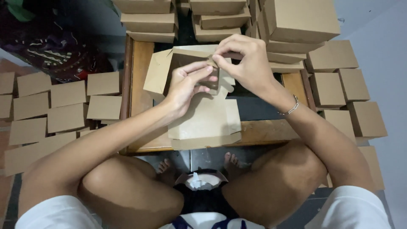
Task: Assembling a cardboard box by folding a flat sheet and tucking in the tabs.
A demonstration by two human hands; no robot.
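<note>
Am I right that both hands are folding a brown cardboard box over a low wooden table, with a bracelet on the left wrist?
Not quite: the bracelet is on the right wrist, as the head view shows. The rest holds: the left hand and right hand are folding a brown cardboard box over the low wooden table.
</note>
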